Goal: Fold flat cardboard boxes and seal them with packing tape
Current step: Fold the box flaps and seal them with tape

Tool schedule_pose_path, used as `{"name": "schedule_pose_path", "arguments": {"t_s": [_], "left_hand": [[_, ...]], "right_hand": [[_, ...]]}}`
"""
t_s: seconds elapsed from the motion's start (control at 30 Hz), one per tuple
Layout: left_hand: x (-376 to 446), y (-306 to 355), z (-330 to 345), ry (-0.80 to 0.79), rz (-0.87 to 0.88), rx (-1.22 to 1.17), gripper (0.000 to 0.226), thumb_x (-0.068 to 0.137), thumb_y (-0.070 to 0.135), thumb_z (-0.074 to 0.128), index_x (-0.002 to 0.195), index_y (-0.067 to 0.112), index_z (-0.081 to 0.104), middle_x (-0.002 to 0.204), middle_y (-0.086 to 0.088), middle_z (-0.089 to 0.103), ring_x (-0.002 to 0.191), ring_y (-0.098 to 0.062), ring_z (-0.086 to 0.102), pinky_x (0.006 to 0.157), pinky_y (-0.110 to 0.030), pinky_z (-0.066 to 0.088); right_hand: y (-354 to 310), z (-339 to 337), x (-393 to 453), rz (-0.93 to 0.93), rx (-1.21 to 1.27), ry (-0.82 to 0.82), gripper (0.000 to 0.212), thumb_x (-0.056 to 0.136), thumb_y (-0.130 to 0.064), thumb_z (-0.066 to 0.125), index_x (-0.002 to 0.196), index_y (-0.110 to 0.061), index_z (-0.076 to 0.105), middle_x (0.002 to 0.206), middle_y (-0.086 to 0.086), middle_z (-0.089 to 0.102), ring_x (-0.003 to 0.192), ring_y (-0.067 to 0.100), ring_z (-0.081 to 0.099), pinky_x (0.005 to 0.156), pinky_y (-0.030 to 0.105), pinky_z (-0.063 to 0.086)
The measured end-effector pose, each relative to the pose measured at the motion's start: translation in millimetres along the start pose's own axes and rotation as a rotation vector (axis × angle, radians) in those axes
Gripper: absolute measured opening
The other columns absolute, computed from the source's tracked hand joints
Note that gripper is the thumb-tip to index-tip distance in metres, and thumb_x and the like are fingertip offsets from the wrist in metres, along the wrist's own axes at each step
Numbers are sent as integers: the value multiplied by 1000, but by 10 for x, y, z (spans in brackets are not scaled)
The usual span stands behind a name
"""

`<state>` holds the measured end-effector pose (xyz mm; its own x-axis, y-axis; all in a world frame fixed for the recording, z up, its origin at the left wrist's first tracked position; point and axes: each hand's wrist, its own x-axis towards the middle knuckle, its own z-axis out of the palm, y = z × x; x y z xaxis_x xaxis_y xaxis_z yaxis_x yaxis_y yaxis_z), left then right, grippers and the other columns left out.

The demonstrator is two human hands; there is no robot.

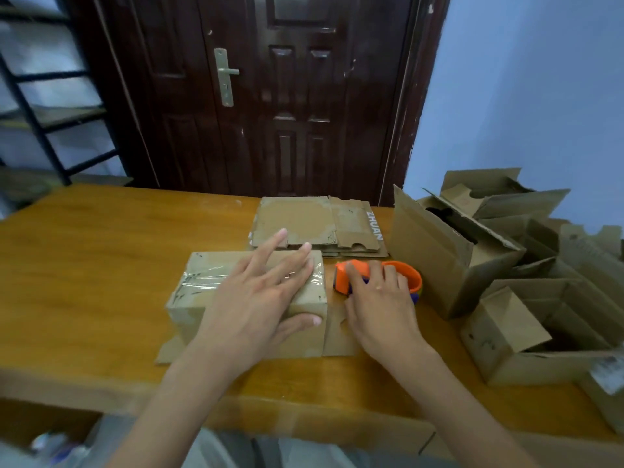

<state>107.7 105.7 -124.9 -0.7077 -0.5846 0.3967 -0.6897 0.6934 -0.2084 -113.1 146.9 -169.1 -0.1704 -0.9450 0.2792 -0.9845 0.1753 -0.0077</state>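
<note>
A folded cardboard box (pixel 199 292) stands on the wooden table (pixel 84 251), a strip of clear tape across its top and flaps splayed at its base. My left hand (pixel 260 298) lies flat on the box top, fingers straight and spread, thumb against the near side. Just right of the box sits an orange tape dispenser (pixel 405 275). My right hand (pixel 381 298) rests over it with the fingers curved across its top. A stack of flat cardboard boxes (pixel 314 224) lies behind, marked ZHUAN.
Several assembled open boxes (pixel 449 261) crowd the right end of the table, flaps up. A dark wooden door (pixel 287 96) stands behind the table and a black metal shelf (pixel 40 130) at the far left. The table's front edge runs close to my body.
</note>
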Motion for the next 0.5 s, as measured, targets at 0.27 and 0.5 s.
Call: {"name": "schedule_pose_path", "arguments": {"t_s": [0.27,0.5], "left_hand": [[-116,68,2,133,-125,-134,57,75,59,85,118,23,78,118,8,74,105,-18,68,87,-34,59],[-791,-510,-136,277,-374,-218,41,103,53,44,127,37,74,133,21,68,133,-1,58,98,-28,56]], "right_hand": [[-606,-513,123,74,1065,-215,52,107,-53,43,157,-45,34,163,-17,34,146,6,35,114,31,34],[-640,-581,179,84,1045,-264,49,110,-34,47,157,-43,35,162,-12,36,132,6,41,103,30,43]]}}
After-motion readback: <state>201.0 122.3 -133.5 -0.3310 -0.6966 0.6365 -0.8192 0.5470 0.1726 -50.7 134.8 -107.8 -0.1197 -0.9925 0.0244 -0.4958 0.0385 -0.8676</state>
